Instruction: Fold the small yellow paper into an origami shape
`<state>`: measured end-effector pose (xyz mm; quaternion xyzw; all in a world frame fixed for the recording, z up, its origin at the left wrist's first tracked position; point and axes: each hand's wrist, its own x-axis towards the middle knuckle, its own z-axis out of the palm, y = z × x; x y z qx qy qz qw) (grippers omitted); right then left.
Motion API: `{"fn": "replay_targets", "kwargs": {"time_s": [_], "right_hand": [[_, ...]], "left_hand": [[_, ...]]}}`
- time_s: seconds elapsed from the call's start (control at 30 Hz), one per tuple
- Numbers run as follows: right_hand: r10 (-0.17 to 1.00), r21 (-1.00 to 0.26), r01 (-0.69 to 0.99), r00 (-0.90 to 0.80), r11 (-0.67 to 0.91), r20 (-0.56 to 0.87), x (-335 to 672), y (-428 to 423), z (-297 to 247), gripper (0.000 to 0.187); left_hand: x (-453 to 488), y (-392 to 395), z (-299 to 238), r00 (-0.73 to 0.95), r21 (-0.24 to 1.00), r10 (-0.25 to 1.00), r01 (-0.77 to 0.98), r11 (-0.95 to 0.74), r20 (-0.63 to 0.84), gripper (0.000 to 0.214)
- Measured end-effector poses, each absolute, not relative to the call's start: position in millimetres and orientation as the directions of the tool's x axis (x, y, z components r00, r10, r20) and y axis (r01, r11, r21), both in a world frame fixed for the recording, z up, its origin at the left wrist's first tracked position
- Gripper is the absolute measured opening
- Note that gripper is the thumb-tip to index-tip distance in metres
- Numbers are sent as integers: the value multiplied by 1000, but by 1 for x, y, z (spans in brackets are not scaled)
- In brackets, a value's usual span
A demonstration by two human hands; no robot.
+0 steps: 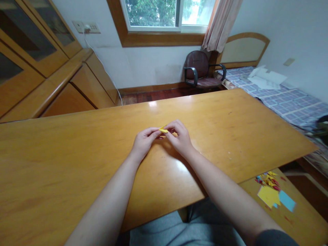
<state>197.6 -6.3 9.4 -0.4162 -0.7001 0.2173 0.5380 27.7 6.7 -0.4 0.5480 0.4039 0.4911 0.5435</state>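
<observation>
A small folded piece of yellow paper (163, 130) is pinched between my two hands, just above the middle of the wooden table (77, 164). My left hand (145, 141) grips its left end with thumb and fingers closed. From the other side, my right hand (179, 136) holds the right end between thumb and curled fingertips. Fingers cover much of the paper, so its full folded shape is hidden.
On a lower surface (302, 225) at the right lie yellow paper sheets (268, 196), a blue sheet (287, 201) and a pile of small folded coloured papers (269, 180). Beyond the table stand a brown armchair (198, 66), a bed (289, 92) and a wooden cabinet (84, 82).
</observation>
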Motion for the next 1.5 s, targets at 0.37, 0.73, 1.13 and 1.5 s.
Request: {"fn": "replay_targets", "kwargs": {"time_s": [0.37, 0.73, 1.13, 1.5], "right_hand": [[800, -720, 377, -105, 582, 591, 200, -4, 5, 11], [793, -698, 417, -99, 582, 601, 201, -4, 6, 11], [821, -741, 392, -69, 545, 567, 202, -5, 8, 12], [854, -752, 427, -111, 503, 508, 201, -5, 7, 13]], "left_hand": [[29, 8, 1, 199, 995, 975, -59, -85, 95, 34], [29, 10, -1, 257, 997, 965, -79, -27, 47, 36], [28, 10, -2, 293, 995, 956, -99, 33, -3, 38], [30, 9, -6, 224, 995, 971, 30, -90, 81, 35]]}}
